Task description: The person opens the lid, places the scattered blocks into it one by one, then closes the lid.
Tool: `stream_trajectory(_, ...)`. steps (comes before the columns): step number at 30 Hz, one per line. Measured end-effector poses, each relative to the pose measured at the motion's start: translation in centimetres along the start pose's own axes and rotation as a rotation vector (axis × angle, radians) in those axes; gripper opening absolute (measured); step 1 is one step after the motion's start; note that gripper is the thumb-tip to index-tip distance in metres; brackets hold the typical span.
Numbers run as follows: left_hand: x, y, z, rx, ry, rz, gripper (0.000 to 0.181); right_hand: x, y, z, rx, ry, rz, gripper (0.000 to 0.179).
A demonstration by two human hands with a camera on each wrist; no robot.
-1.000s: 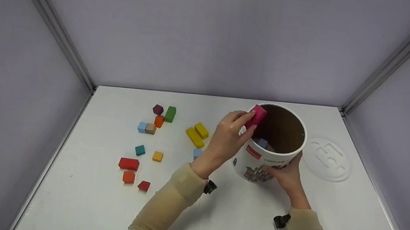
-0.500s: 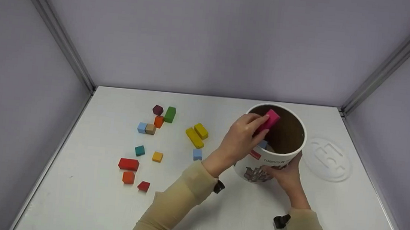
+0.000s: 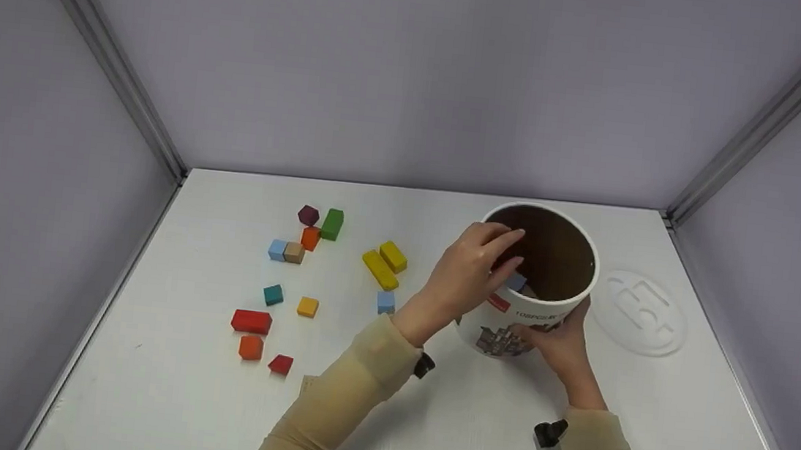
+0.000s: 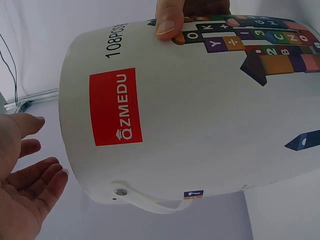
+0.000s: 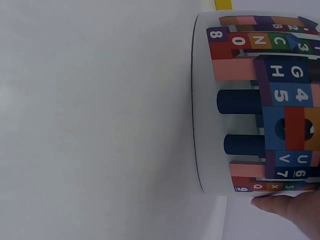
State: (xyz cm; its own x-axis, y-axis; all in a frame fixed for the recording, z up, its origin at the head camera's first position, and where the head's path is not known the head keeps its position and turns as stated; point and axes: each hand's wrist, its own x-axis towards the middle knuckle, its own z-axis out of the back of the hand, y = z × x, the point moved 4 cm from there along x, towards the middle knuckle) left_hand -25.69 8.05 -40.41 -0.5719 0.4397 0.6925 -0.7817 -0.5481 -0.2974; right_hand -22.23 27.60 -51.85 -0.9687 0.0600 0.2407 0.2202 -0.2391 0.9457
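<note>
A tall white bucket (image 3: 500, 337) stands on the table at the right, with a red label and printed coloured blocks on its side. My right hand (image 3: 561, 347) holds its lower right side, thumb across the front. My left hand (image 3: 468, 268) is over the bucket's left rim with fingers parted and nothing between them. In the left wrist view that left hand (image 4: 27, 172) is beside the bucket's mouth. A blue block (image 3: 515, 281) shows inside the bucket; the rest of the contents is largely hidden.
A clear round lid (image 3: 640, 313) lies right of the bucket. Two yellow blocks (image 3: 381, 269) and a light blue block (image 3: 386, 302) lie left of it. Farther left are several coloured blocks, including a green one (image 3: 332, 224) and a red one (image 3: 251, 322). Walls enclose the table.
My left hand moved right over the bucket with a pink block, then let it go; the block is now out of sight. My right hand has stayed on the bucket.
</note>
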Motion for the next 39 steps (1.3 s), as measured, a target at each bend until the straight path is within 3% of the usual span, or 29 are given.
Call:
stream_trajectory(7,-1.7,1.0,1.0,-0.006,-0.079,0.013,0.032,0.2,-0.1,0.1,0.02,0.016,0.032,0.13)
stream_trajectory(14,-4.7,3.1,1.3,0.023,-0.069,0.106,0.03,0.2,-0.4,0.1,0.064,0.012,0.049,0.128)
stream_trajectory(31,-12.6,9.0,0.1,0.121,0.252,0.483,0.049,0.0,-0.2,-0.2,0.058,0.026,0.038,0.129)
stream_trajectory(39,-16.0,11.4,-1.1,0.179,0.42,0.608,0.058,0.1,-0.3,-0.1,0.062,0.021,0.042,0.129)
